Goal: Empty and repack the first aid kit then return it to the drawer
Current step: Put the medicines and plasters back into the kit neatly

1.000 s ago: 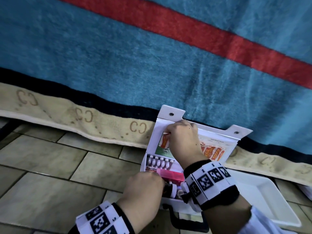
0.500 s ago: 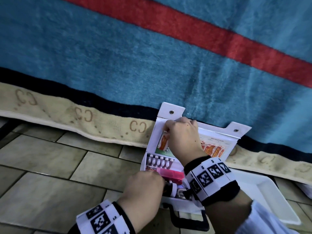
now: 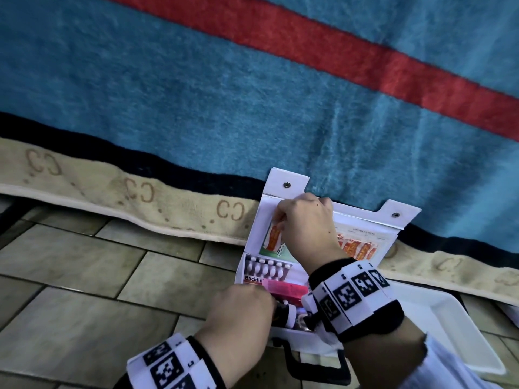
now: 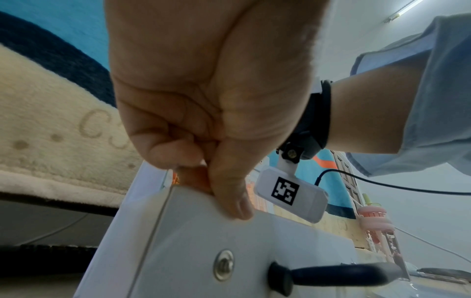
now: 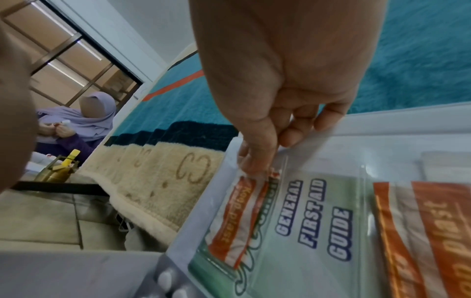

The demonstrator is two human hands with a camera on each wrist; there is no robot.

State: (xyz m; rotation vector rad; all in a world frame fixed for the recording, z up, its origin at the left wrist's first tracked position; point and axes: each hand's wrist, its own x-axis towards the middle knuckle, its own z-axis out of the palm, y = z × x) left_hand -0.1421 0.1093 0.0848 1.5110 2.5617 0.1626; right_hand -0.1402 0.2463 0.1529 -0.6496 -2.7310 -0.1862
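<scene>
The white first aid kit [image 3: 261, 220] lies open on the tiled floor, its lid leaning back against the blanket. My right hand [image 3: 306, 220] pinches the top end of an orange-and-white plaster strip [image 5: 237, 219] at the lid's clear pocket, over the first aid guide card [image 5: 313, 219]. More plaster strips [image 3: 356, 247] sit in the pocket to the right. My left hand [image 3: 241, 307] grips the kit's front wall [image 4: 229, 242], thumb outside. Inside lie a blister pack [image 3: 266, 269] and a pink box [image 3: 286, 289]; my wrists hide the other contents.
A white tray [image 3: 438, 318] lies on the floor right of the kit. The kit's black handle [image 3: 317, 372] points toward me. A blue, red-striped blanket [image 3: 252, 94] hangs just behind the lid. A person in purple [image 5: 76, 125] sits far left.
My right hand has edged up toward the lid's top edge, still pinching the plaster strip. My left hand has stayed on the kit's front wall.
</scene>
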